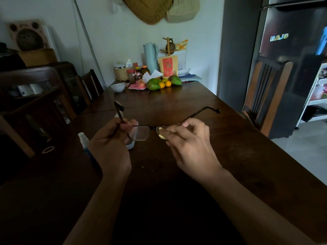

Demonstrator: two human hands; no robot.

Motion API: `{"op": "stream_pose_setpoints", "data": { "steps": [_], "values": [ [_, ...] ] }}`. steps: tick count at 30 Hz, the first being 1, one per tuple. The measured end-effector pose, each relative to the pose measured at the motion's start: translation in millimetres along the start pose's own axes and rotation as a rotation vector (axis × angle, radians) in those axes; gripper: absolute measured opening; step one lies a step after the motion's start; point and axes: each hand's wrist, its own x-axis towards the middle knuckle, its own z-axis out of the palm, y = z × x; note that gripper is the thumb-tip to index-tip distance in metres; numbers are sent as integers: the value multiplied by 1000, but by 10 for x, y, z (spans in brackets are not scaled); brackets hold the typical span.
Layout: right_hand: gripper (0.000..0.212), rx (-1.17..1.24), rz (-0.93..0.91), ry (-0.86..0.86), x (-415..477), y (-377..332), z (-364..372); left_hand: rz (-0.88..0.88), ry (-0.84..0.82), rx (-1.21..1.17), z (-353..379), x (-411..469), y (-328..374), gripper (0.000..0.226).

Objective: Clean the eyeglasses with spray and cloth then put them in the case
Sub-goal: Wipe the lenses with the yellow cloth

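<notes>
Eyeglasses (141, 132), thin dark metal with rectangular clear lenses and slim temples ending in dark tips, are held in the air above the dark brown wooden counter (230, 149), both temples unfolded and pointing away from the person. The left hand (109, 144) closes around the left temple close to the hinge; its fingers (123, 127) are curled tight on the thin bar, just beside the left lens, which shows bare and glossy. The right hand (191, 145) pinches a small pale yellow cloth (161, 133), soft and crumpled, against the right lens; its thumb and forefinger press together over the lens while the other fingers fan loosely below it. Most of that lens and most of the cloth are hidden by those fingers.

Below the eyeglasses and left of them, a small spray bottle (85, 144) with a whitish cap and blue body rests on the counter, its lower part covered by the left wrist. A pale, rounded object (131, 145), possibly the case, peeks out under the left lens; too little of it shows to be sure. Beyond the eyeglasses, at the counter's far end, sit green mangoes (154, 84), oranges and jars. The near counter is in deep shadow.
</notes>
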Motion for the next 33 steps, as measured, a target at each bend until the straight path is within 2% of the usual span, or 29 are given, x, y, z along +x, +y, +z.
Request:
{"op": "stream_pose_setpoints", "data": {
  "steps": [2,7,15,22,28,33],
  "values": [
    [45,-26,-5,-11,2,23,-10,-6,29,-4,3,9,-2,20],
    [30,-89,63,35,-8,145,-32,73,25,46,1,15,6,14],
    [33,-23,-28,37,-15,77,40,75,21,30,-10,6,4,11],
    [31,-152,39,45,-45,125,39,58,16,56,-2,-24,15,15],
    [37,-46,11,76,-14,33,113,53,1,54,13,-50,2,13],
    [34,-181,45,38,-33,68,68,80,-10,64,15,-50,4,14]
  ]
}}
